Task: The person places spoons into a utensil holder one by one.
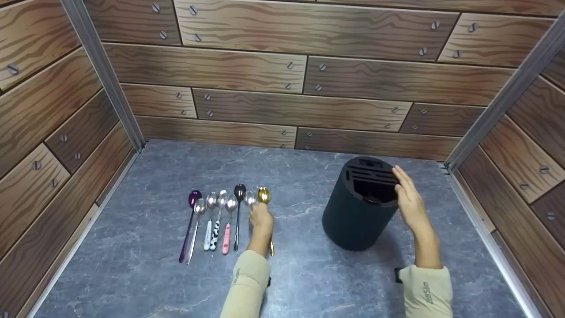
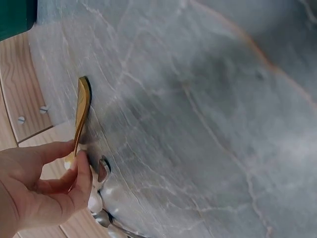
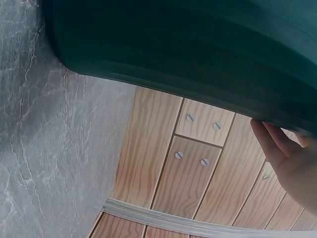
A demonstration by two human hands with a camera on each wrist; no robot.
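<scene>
My left hand [image 1: 261, 218] pinches a gold spoon [image 1: 263, 194] by its handle, at the right end of a row of spoons. In the left wrist view the thumb and fingers meet on the thin gold handle [image 2: 82, 106]. Beside it lie a silver spoon [image 1: 250, 198], partly hidden by the hand, and a black spoon [image 1: 239, 212]. Straight fingers of my right hand [image 1: 411, 205] rest against the upper right side of a dark green cylindrical utensil holder [image 1: 359, 225], which stands upright with a slotted top.
Further left lie a pink-handled spoon [image 1: 227, 236], a cow-patterned one [image 1: 215, 236], a white-handled one [image 1: 207, 236], a plain silver one [image 1: 193, 238] and a purple one [image 1: 187, 234]. Wood-patterned walls [image 1: 247, 70] border the grey marbled table [image 1: 145, 282] at the back and sides.
</scene>
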